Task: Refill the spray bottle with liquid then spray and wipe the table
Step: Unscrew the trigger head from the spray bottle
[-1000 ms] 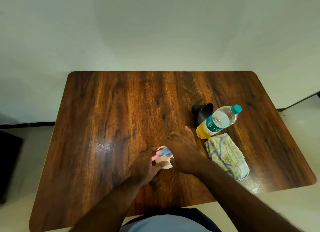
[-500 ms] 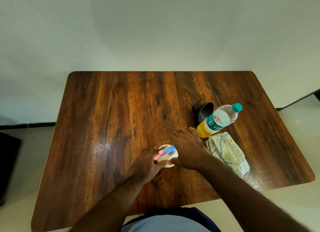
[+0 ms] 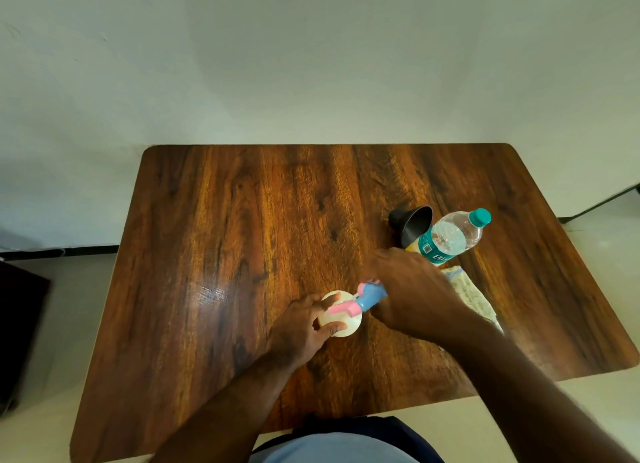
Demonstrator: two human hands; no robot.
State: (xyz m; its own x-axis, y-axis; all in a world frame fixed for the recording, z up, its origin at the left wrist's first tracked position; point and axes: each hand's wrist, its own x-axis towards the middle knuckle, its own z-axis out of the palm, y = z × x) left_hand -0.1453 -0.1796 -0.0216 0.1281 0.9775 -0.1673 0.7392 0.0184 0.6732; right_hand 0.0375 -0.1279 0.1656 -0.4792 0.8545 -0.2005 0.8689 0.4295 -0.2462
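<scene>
A small cream spray bottle [image 3: 346, 326] stands near the front middle of the wooden table [image 3: 225, 255]. My left hand [image 3: 301, 327] grips its body from the left. My right hand [image 3: 412, 293] holds the blue and pink spray head [image 3: 363, 298], which is tilted and raised off the bottle toward the right. A plastic bottle [image 3: 450, 237] with a teal cap and yellow liquid lies on its side at the right. A black funnel [image 3: 412, 222] lies next to it. A patterned cloth [image 3: 471, 296] lies partly hidden behind my right arm.
The table's far edge meets a pale wall. A dark object [image 3: 17, 341] stands on the floor at the left. The left half of the table is bare wood with a shiny glare patch [image 3: 211, 294].
My right hand has lifted the spray head off the bottle and moved it up and to the right. The left hand kept its grip on the bottle body.
</scene>
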